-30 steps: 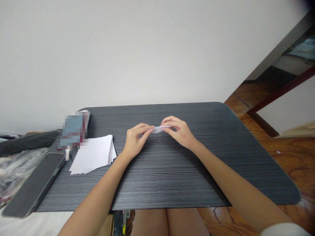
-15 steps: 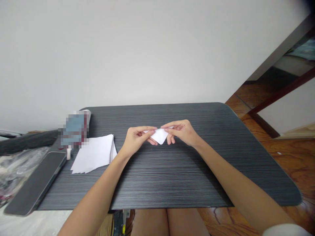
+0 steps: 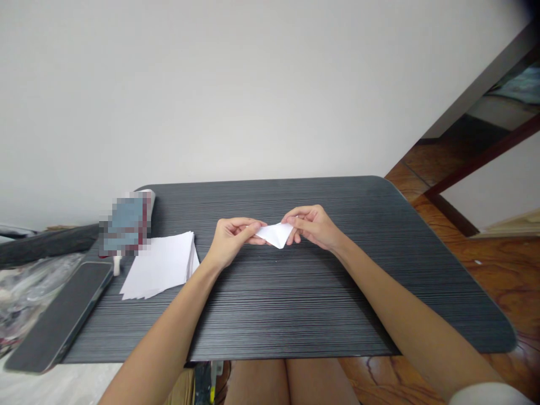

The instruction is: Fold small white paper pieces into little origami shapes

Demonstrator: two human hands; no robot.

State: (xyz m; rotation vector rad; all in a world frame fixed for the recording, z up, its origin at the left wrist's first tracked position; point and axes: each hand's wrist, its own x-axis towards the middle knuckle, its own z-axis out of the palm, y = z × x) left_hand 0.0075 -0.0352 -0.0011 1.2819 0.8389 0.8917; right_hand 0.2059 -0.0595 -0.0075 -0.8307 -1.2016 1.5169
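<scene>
A small folded piece of white paper [image 3: 277, 234], roughly triangular with its point toward me, is held up over the dark table [image 3: 295, 315]. My left hand [image 3: 236, 236] pinches its left corner between thumb and fingers. At the right corner, my right hand [image 3: 314, 226] grips it with thumb and forefinger, the other fingers curled behind. Parts of the paper's corners are hidden by the fingertips. Left of my left forearm lies a stack of white paper sheets [image 3: 160, 264], slightly fanned.
A black phone-like slab [image 3: 63, 315] lies along the table's left edge. Behind it are a small white object [image 3: 117, 265] and a blurred-out blue and red item [image 3: 126, 222]. Crumpled clear plastic [image 3: 34, 292] sits beyond the left edge. A white wall [image 3: 253, 90] rises behind the table.
Both hands have shifted their grip outward slightly, showing more of the folded paper's top edge. The paper's point has moved a little to the right.
</scene>
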